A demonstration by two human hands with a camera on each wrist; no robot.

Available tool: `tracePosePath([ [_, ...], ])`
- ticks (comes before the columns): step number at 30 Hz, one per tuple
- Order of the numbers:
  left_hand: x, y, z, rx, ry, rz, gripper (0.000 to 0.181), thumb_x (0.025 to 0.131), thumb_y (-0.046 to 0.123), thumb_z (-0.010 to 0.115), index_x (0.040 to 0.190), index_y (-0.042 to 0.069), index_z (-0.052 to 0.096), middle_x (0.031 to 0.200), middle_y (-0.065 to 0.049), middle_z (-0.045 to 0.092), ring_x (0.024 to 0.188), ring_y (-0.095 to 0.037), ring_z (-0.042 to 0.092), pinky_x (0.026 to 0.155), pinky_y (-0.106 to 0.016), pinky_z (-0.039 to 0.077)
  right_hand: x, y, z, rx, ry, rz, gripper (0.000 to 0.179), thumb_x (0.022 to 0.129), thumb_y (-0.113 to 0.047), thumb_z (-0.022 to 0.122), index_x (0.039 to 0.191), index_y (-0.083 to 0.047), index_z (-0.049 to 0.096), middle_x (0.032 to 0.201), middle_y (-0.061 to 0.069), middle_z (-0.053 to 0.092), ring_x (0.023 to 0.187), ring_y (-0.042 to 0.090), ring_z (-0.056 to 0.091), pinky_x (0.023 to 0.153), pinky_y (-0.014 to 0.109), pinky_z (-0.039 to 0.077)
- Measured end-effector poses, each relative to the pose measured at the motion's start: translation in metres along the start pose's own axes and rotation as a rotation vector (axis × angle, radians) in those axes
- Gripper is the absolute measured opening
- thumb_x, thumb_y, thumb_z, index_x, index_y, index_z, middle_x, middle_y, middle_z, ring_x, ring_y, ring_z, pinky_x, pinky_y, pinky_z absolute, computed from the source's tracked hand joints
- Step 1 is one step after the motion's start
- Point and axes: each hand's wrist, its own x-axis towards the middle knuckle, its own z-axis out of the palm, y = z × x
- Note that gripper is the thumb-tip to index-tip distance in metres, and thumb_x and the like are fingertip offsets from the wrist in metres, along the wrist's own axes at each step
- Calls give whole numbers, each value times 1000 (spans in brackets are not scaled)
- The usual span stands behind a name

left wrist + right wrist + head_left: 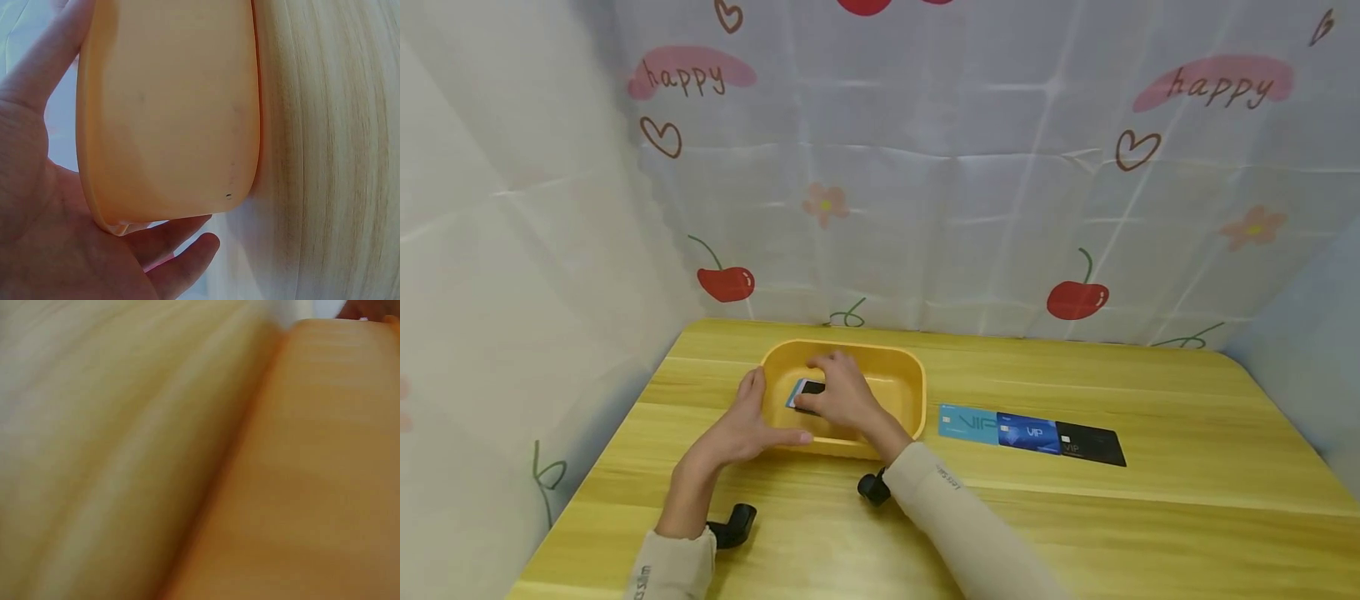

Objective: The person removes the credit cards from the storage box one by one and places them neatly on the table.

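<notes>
The yellow tub [901, 379] sits on the wooden table [1150, 517]; the left hand [747, 421] braces its near-left wall with straight fingers, while the right hand [842, 392] inside presses a dark card [806, 389], fingers bent over it.
</notes>
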Motion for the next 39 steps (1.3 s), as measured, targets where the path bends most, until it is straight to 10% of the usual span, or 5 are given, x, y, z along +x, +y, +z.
tracePosePath([
  [24, -1, 2, 0, 11, -2, -8, 136, 76, 48, 83, 150, -11, -14, 158, -28, -11, 144, -46, 5, 114, -58, 15, 5, 13, 15, -291, -151, 78, 78, 83, -46, 76, 141, -1, 51, 129, 15, 48, 112, 26, 43, 96, 36, 42],
  [39, 1, 1, 0, 19, -6, -24, 135, 77, 46, 83, 150, -10, -16, 158, -27, -12, 145, -45, 3, 114, -57, 14, 4, 14, 11, -346, -170, 45, 53, 87, -39, 76, 127, -7, 64, 120, 8, 52, 100, 21, 43, 83, 33, 42],
])
